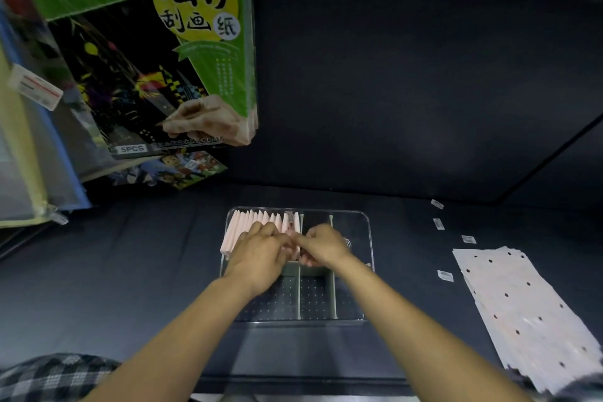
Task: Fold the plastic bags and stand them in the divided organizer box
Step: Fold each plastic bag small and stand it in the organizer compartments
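Both hands meet over the clear organizer box (368,238).
Left hand (261,251) and right hand (321,246) fingers pinch a folded pink bag (295,225) beside the standing row (251,222).

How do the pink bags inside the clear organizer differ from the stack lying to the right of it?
The folded bags stand on edge in a tight row in the far-left compartment of the organizer box; the flat stack lies unfolded on the dark table. The folded bags are narrow strips, while the flat stack shows broad sheets dotted with punched holes. Both hands, left hand and right hand, work at the folded row; nothing touches the flat stack. Both are pale pink.
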{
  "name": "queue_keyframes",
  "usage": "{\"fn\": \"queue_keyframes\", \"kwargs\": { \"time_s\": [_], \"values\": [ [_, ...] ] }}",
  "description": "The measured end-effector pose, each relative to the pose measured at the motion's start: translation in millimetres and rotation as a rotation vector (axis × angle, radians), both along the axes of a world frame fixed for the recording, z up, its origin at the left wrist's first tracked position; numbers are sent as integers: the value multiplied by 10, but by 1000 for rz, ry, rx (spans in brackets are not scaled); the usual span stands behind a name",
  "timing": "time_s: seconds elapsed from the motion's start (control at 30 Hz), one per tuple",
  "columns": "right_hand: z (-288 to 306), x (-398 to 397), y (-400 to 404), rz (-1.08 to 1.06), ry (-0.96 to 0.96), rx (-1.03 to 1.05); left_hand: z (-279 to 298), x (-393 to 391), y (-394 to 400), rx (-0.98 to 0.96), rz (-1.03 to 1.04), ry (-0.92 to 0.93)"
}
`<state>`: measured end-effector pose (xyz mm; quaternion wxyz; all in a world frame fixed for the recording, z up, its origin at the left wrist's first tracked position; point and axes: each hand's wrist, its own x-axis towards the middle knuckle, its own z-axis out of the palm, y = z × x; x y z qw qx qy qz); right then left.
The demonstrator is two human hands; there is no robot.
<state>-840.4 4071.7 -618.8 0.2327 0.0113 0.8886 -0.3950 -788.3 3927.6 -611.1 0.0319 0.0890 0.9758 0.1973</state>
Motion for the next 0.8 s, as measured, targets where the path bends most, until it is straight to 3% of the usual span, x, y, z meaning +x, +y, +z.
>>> {"fn": "queue_keyframes", "kwargs": {
  "time_s": [0.13, 0.27, 0.4, 0.5, 0.57, 0.67, 0.8],
  "values": [
    [-15, 58, -20, 95, 100, 275, 24, -7, 60, -33, 7, -5],
    [106, 149, 182, 43, 229, 198, 140, -41, 251, -113, 31, 50],
    [89, 316, 1044, -100, 399, 110, 247, -19, 656, -2, -10, 237],
    [-81, 509, 2071, -198, 441, 188, 185, 64, 1046, 38, -120, 222],
    [-247, 661, 2775, -225, 403, 340, 36, 142, 1320, 40, -160, 160],
    [-502, 917, 3583, -184, 199, 597, -223, 271, 1649, 67, -72, 47],
    [-730, 1114, 4074, -126, 154, 668, -448, 401, 1900, 154, 139, 15]
  ]
}}
